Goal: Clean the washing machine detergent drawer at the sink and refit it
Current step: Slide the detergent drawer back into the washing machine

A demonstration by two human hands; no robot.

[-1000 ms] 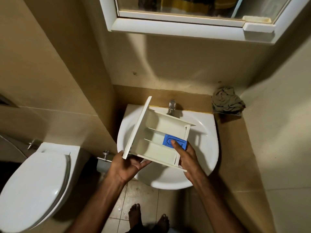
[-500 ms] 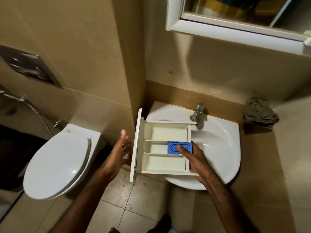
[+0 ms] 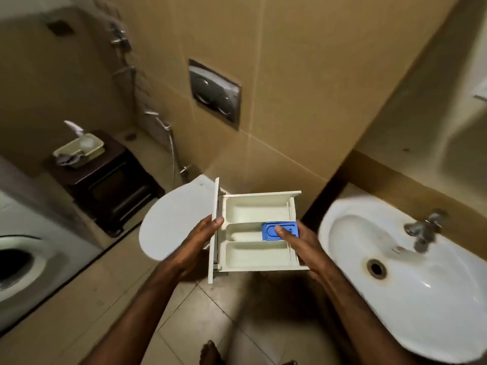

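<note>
Two hands carry the detergent drawer (image 3: 253, 233) level above the floor, between sink (image 3: 411, 280) and toilet (image 3: 174, 219): left hand (image 3: 196, 243) grips its front panel, right hand (image 3: 300, 246) clasps the rear, thumb on the blue insert (image 3: 280, 231). Keep it flat while approaching the washing machine (image 3: 18, 259).

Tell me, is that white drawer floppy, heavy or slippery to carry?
Probably stiff: the detergent drawer keeps its boxy shape held only at two sides. Likely light, since the left hand and right hand carry it easily. Its smooth plastic may be slippery if wet.
</note>
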